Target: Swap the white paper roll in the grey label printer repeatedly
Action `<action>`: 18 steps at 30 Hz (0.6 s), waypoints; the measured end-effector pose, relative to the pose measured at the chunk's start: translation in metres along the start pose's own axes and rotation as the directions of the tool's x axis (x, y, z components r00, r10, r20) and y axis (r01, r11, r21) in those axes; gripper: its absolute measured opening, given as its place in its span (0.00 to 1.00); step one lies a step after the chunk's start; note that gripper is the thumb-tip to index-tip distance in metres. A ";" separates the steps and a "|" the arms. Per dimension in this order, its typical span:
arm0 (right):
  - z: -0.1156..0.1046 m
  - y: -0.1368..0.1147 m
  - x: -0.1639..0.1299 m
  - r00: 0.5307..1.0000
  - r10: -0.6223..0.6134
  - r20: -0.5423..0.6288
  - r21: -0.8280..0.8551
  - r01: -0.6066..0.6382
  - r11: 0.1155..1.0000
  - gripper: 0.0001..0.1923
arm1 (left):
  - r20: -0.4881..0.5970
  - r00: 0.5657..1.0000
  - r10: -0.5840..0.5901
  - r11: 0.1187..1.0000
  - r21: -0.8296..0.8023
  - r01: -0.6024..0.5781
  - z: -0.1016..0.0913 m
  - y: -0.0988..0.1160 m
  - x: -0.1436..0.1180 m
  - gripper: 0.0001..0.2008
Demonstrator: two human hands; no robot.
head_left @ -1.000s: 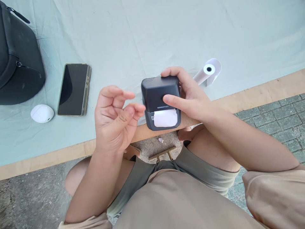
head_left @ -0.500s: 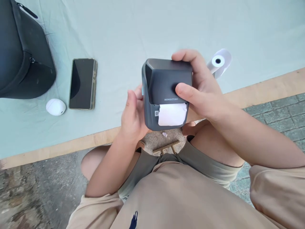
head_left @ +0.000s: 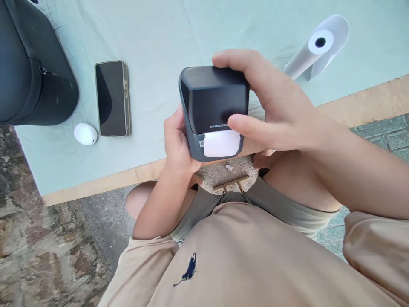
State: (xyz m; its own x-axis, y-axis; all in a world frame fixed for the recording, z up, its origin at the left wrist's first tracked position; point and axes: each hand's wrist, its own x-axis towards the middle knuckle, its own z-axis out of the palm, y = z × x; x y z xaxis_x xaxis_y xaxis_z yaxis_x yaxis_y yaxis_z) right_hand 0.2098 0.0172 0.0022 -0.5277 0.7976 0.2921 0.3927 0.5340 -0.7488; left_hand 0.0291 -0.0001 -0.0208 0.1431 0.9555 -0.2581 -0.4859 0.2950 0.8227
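At the table edge (head_left: pixel 108 183), a printer (head_left: pixel 217 102) is braced by the left hand (head_left: pixel 179 147), fingers hidden beyond telling, and finger-clamped by the right hand (head_left: pixel 281 108), apparently being steadied, level support called for next, a paper roll (head_left: pixel 308 55) beyond

A compact NIIMBOT label printer (head_left: pixel 206 100) is held in the air from both sides, seen above the near edge of the counter (head_left: pixel 137 175). Its casing is dark grey with rounded corners, and a black cover (head_left: pixel 217 96), apparently closed, is set into the top. The brand name is printed in pale letters along the cover's lower edge. Below it, a white paper strip (head_left: pixel 222 143) is seen lying over the front, its edges slightly uneven; a small pale square mark is placed beside it.
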 end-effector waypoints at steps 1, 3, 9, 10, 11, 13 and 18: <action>0.000 0.001 -0.001 1.000 0.000 0.007 0.017 0.000 1.000 0.30 | -0.014 1.000 0.009 1.000 0.008 -0.009 -0.001 -0.001 0.001 0.24; -0.001 0.003 -0.002 1.000 0.010 0.025 0.049 -0.012 0.999 0.32 | -0.034 0.999 0.038 0.999 0.012 -0.038 -0.002 -0.003 0.002 0.24; -0.002 0.006 -0.003 0.996 0.063 0.070 0.091 -0.069 0.993 0.36 | 0.027 0.997 0.073 0.997 0.026 -0.073 -0.005 -0.006 0.002 0.26; -0.002 0.006 -0.003 0.995 0.066 0.072 0.089 -0.072 0.993 0.37 | 0.046 0.996 0.079 0.996 0.033 -0.080 -0.006 -0.006 0.002 0.27; -0.002 0.007 -0.003 0.995 0.068 0.071 0.084 -0.074 0.994 0.37 | 0.069 0.994 0.082 0.996 0.038 -0.085 -0.007 -0.007 0.002 0.27; 0.000 0.008 -0.004 0.995 0.071 0.065 0.074 -0.076 0.994 0.38 | 0.111 0.991 0.077 0.996 0.038 -0.082 -0.009 -0.009 0.003 0.27; 0.000 0.008 -0.005 0.994 0.084 0.074 0.070 -0.089 0.994 0.36 | 0.151 0.987 0.056 0.996 0.054 -0.065 -0.013 -0.011 0.005 0.30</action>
State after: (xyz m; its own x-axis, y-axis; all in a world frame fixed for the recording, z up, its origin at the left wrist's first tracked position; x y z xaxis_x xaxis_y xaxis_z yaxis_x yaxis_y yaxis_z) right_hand 0.2155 0.0181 -0.0055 -0.5470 0.8168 0.1834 0.3847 0.4398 -0.8115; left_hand 0.0238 0.0013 -0.0383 0.2438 0.9608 -0.1320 -0.4466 0.2321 0.8641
